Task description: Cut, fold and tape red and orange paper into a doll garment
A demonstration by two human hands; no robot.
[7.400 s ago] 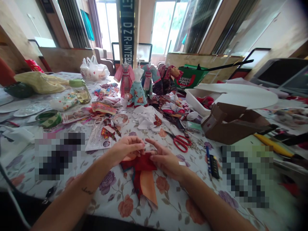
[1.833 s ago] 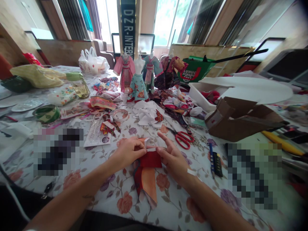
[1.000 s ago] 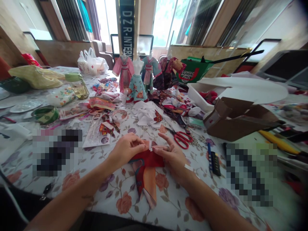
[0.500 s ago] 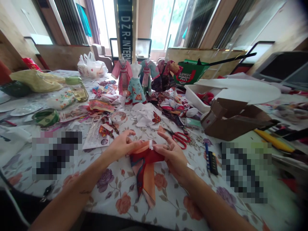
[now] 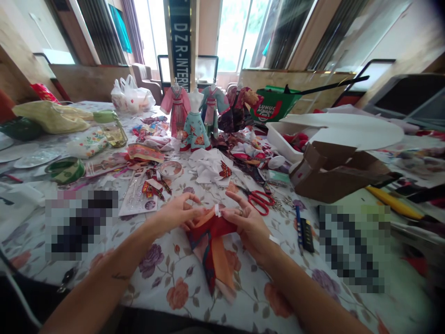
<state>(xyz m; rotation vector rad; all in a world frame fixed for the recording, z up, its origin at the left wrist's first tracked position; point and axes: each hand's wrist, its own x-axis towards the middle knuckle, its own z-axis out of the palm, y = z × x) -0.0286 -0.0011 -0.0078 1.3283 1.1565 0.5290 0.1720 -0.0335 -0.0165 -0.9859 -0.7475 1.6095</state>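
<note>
Between my two hands hangs a red and orange piece of fabric (image 5: 212, 241) with dark blue markings, its lower end trailing over the floral tablecloth (image 5: 153, 287). My left hand (image 5: 182, 211) pinches the fabric's upper left edge between thumb and fingers. On the other side, my right hand (image 5: 246, 222) grips the upper right part, its index finger raised. A small white strip (image 5: 217, 210) shows at the top of the fabric by my right fingertips. Red-handled scissors (image 5: 260, 202) lie just beyond my right hand.
Small dressed mannequins (image 5: 194, 123) stand at the back among fabric scraps. White cloth (image 5: 205, 167) lies ahead of my hands. To the right are a cardboard box (image 5: 333, 176) and a white tub (image 5: 278, 139); to the left, green tape (image 5: 66, 170) and a clear packet (image 5: 134, 199).
The fabric's lower end has swung slightly right. My left hand has shifted its fingers along the upper edge, while my right hand stays nearly in place.
</note>
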